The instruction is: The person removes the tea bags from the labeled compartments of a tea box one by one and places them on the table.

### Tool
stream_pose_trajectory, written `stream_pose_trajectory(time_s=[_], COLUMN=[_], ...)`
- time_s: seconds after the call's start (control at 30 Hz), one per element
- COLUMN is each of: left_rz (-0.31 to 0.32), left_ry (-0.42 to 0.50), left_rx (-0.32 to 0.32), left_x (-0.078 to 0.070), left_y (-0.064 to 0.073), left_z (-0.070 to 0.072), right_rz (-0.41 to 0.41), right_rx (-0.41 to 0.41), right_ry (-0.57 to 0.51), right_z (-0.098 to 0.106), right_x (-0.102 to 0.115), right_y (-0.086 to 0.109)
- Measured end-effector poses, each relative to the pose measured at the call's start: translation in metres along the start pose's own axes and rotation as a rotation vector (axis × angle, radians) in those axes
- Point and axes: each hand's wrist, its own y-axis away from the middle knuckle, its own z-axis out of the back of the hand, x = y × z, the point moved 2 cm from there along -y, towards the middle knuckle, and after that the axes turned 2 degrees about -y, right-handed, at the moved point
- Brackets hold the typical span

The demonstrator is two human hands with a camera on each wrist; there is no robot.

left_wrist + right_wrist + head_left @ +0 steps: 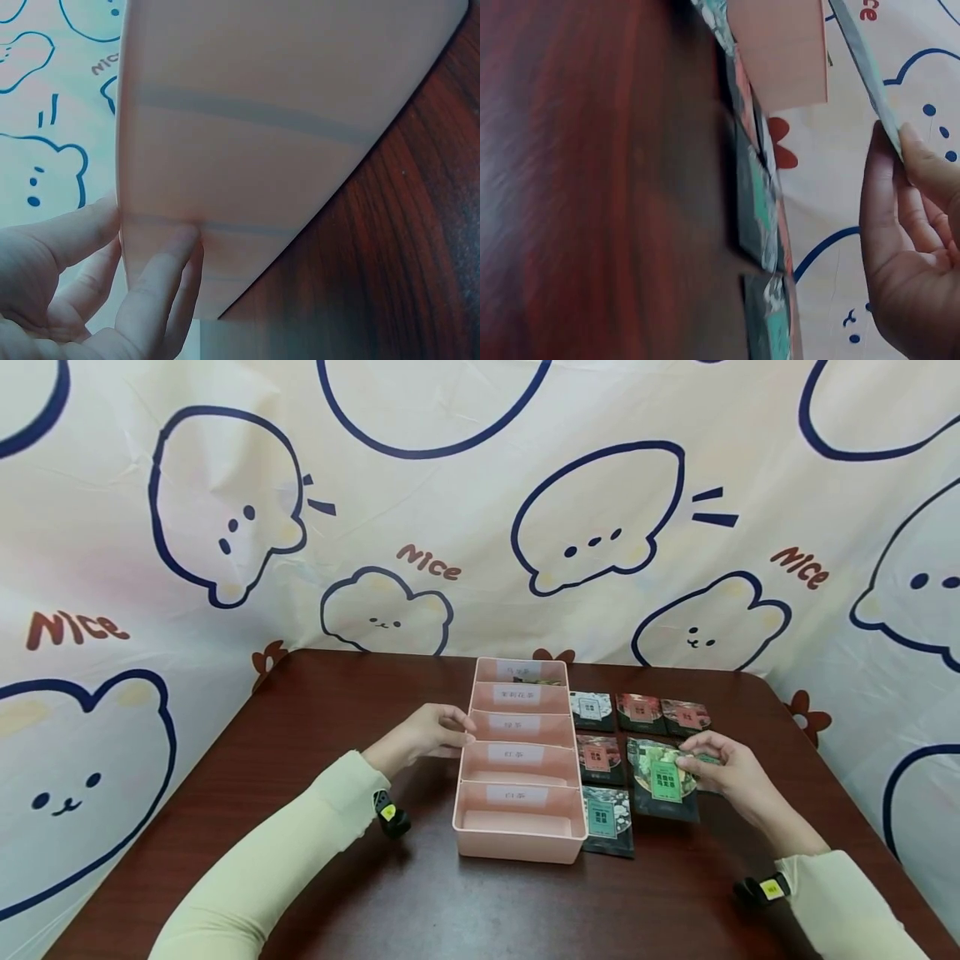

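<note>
My right hand (pixel 723 767) pinches a tea sachet (pixel 664 781) with a green label and green-patterned top at its upper right edge. In the right wrist view the sachet (pixel 870 75) appears edge-on between thumb and fingers, raised above the packets on the table. A pale pink divided box (pixel 517 845) with labelled compartments stands to its left. My left hand (pixel 431 732) is at the box's left side. The left wrist view has its fingertips (pixel 187 238) against the outer wall (pixel 247 172), with other fingers at the rim.
Right of the box lie a white-topped sachet (pixel 592 708), several red-topped ones (pixel 641 713) and a teal-labelled one (pixel 609 820). A packet edge (pixel 536 680) shows in the rear compartment. Behind the brown table (pixel 360 902) hangs a cartoon-printed cloth (pixel 480 510).
</note>
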Motion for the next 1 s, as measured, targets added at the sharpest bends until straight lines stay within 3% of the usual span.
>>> stream_pose_trajectory(time_s=[0.4, 1.0], left_rz=[0.002, 0.002], left_ry=[-0.003, 0.014], left_rx=[0.006, 0.005], left_x=[-0.001, 0.0], left_y=[0.0, 0.0], left_z=[0.0, 0.0], right_rz=[-0.156, -0.2], right_rx=[0.112, 0.14], right_ry=[0.09, 0.24], right_z=[0.006, -0.009], right_x=[-0.026, -0.029], right_y=[0.013, 0.011])
